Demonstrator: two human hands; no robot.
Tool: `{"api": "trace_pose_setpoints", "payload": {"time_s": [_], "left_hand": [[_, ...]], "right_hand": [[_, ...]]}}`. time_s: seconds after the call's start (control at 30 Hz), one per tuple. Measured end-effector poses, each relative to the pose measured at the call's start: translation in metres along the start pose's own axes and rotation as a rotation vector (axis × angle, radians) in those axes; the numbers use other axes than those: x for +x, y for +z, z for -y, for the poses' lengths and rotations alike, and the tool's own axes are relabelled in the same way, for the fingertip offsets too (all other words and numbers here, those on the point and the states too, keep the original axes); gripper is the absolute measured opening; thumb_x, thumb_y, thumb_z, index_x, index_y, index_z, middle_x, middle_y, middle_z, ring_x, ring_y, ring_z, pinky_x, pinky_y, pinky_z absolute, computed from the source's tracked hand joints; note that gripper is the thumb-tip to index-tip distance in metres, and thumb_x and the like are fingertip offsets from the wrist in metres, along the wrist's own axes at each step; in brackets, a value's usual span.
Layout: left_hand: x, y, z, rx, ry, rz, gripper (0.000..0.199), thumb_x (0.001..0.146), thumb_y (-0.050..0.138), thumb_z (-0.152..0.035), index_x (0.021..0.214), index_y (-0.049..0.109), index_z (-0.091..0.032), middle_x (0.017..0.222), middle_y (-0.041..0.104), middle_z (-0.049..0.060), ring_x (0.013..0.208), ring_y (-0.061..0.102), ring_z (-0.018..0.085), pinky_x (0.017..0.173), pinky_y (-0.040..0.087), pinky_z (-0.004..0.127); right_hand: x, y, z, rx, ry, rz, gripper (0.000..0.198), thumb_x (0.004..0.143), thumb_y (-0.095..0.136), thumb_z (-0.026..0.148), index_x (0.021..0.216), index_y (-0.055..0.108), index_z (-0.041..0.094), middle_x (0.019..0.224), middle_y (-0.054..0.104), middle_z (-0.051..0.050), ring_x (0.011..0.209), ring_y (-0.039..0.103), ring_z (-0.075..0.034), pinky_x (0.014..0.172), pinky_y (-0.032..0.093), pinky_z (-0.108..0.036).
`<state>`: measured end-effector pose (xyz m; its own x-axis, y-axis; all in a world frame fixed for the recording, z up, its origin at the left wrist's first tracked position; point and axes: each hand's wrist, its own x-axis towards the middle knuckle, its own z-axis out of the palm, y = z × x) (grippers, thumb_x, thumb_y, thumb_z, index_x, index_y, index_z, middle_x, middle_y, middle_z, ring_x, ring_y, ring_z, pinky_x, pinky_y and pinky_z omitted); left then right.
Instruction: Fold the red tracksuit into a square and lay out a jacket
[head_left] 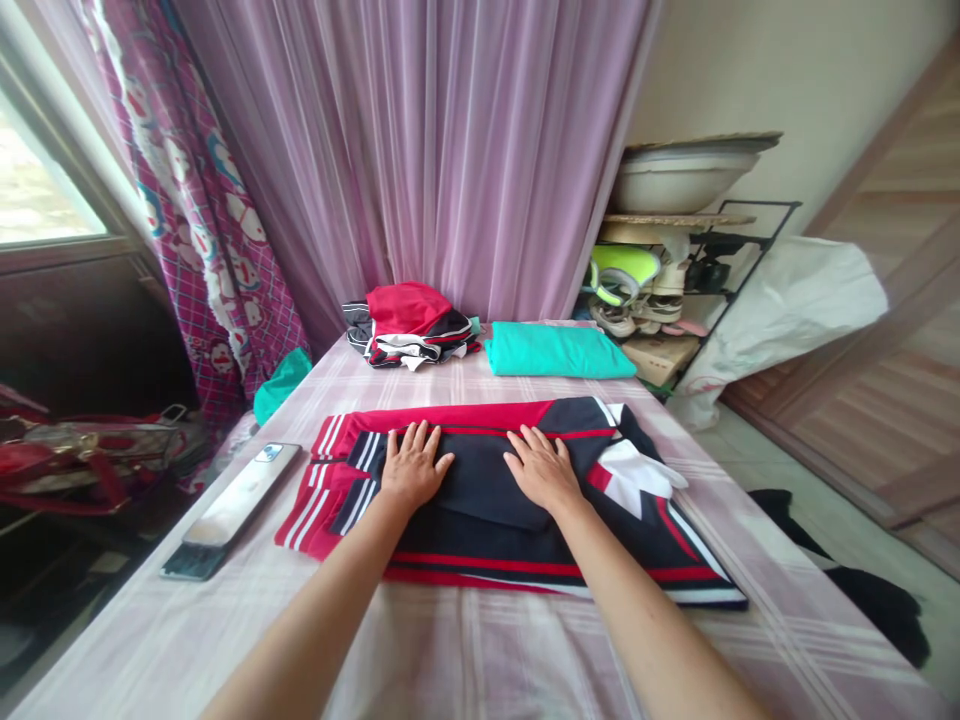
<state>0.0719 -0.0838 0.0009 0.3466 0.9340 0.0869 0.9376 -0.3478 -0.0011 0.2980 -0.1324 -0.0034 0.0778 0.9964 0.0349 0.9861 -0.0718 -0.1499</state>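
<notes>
A navy and red jacket (pixel 487 492) with white stripes lies folded on the plaid cloth, its striped cuffs and hem edges towards the left and a white collar patch at the right. My left hand (pixel 412 466) rests flat on its dark fabric near the striped cuffs, fingers spread. Further right, my right hand (pixel 541 466) also presses flat on the jacket, fingers apart, close to the red line along its upper part. Neither hand grips anything. The fabric beneath my palms is hidden.
Behind the jacket sit a folded turquoise cloth (pixel 559 350) and a crumpled pile of red and dark clothes (pixel 412 325). A phone (pixel 240 500) lies at the left on the plaid tablecloth (pixel 457 650). A shoe rack (pixel 742 300) stands beyond the table's right edge.
</notes>
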Motion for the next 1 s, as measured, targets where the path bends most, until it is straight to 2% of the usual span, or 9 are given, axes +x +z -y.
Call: {"api": "trace_pose_setpoints", "payload": {"time_s": [0.1,0.2,0.37,0.57,0.77,1.0], "left_hand": [[0.001,-0.008,0.031,0.035,-0.046,0.034,0.068,0.094,0.028,-0.063,0.149,0.037,-0.025,0.158,0.032,0.009,0.147,0.025,0.031,0.117,0.014,0.060],[-0.001,-0.010,0.057,-0.005,-0.106,0.049,0.066,0.094,0.031,-0.061,0.150,0.037,-0.026,0.158,0.033,0.008,0.145,0.029,0.030,0.117,0.020,0.058],[-0.014,-0.005,0.088,-0.058,-0.172,-0.025,0.060,0.097,0.032,-0.053,0.148,0.040,-0.023,0.154,0.041,0.009,0.145,0.031,0.028,0.117,0.023,0.054],[-0.026,-0.008,0.094,-0.058,-0.198,-0.009,0.060,0.097,0.030,-0.053,0.149,0.038,-0.023,0.159,0.032,0.011,0.148,0.023,0.028,0.117,0.021,0.055],[-0.029,-0.005,0.097,-0.093,-0.314,-0.005,0.061,0.096,0.030,-0.056,0.150,0.035,-0.027,0.161,0.026,0.011,0.148,0.022,0.032,0.116,0.021,0.057],[-0.039,-0.001,0.111,-0.135,-0.257,-0.045,0.059,0.098,0.031,-0.049,0.150,0.035,-0.024,0.160,0.028,0.011,0.148,0.023,0.028,0.116,0.025,0.049]], "right_hand": [[0.000,0.000,0.000,0.006,-0.001,0.003,0.054,0.099,0.028,0.044,0.149,0.039,0.027,0.159,0.031,-0.007,0.146,0.024,-0.024,0.116,0.015,-0.053],[-0.001,0.000,-0.001,0.007,-0.004,-0.005,0.054,0.099,0.029,0.044,0.149,0.040,0.026,0.159,0.031,-0.008,0.146,0.025,-0.024,0.116,0.017,-0.054],[-0.002,0.001,-0.001,-0.013,-0.020,-0.029,0.053,0.100,0.029,0.043,0.148,0.041,0.026,0.157,0.034,-0.008,0.145,0.027,-0.024,0.115,0.018,-0.053],[-0.001,0.004,-0.002,-0.048,-0.009,-0.024,0.052,0.100,0.030,0.043,0.148,0.041,0.027,0.158,0.034,-0.007,0.144,0.027,-0.024,0.114,0.021,-0.054],[0.002,0.006,-0.004,-0.069,-0.006,-0.012,0.053,0.099,0.029,0.044,0.149,0.040,0.027,0.158,0.033,-0.006,0.145,0.027,-0.024,0.115,0.021,-0.054],[0.002,0.007,-0.006,-0.071,-0.009,-0.017,0.054,0.099,0.027,0.044,0.148,0.041,0.027,0.157,0.035,-0.007,0.144,0.028,-0.024,0.115,0.022,-0.054]]}}
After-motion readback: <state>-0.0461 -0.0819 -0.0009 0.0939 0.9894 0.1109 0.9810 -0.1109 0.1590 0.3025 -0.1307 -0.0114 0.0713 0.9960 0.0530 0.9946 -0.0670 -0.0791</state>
